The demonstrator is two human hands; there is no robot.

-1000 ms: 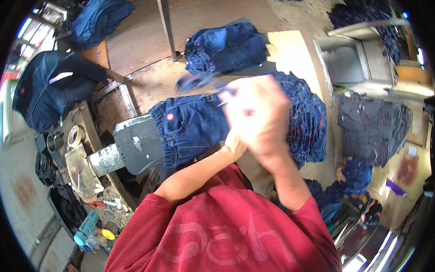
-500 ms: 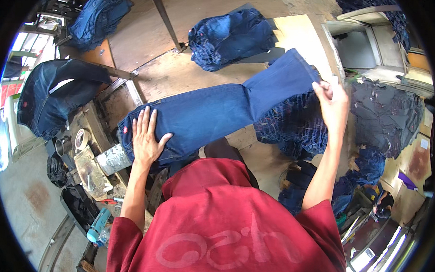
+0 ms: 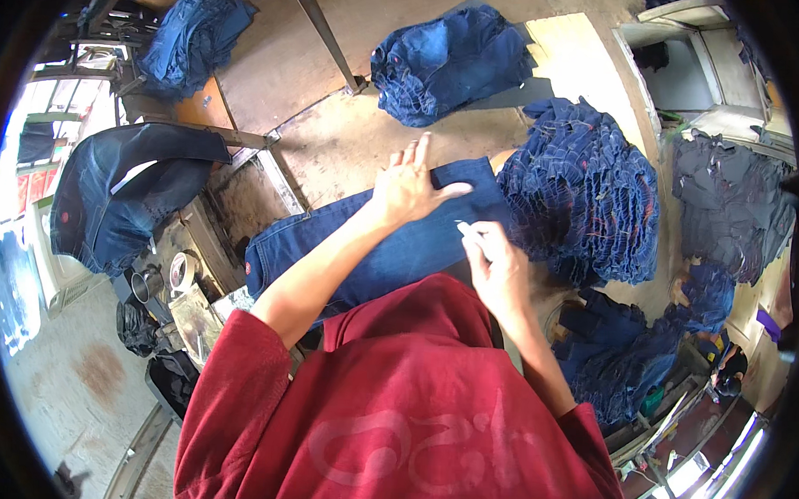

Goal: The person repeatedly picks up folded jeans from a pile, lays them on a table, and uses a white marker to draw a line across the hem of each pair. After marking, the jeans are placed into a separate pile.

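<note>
A dark blue denim trouser leg (image 3: 329, 247) lies stretched out before me, running from lower left to upper right. My left hand (image 3: 406, 186) rests on its upper edge near the right end, palm down with the fingers spread. Close to that end, my right hand (image 3: 498, 260) is closed in a pinch over the denim. From its fingertips sticks a small white piece (image 3: 463, 227), which looks like chalk. I cannot tell whether its tip touches the cloth.
A tall heap of gathered dark jeans (image 3: 586, 194) stands right of the trouser leg. More jeans (image 3: 450, 62) lie on the floor beyond. Another dark pair (image 3: 137, 192) drapes at the left, near a tape roll (image 3: 183, 271). Grey garments (image 3: 727, 204) are piled far right.
My right hand has let go of the hem and come inward. The leg's end no longer reaches over the heap. My left hand has slid right along the denim.
</note>
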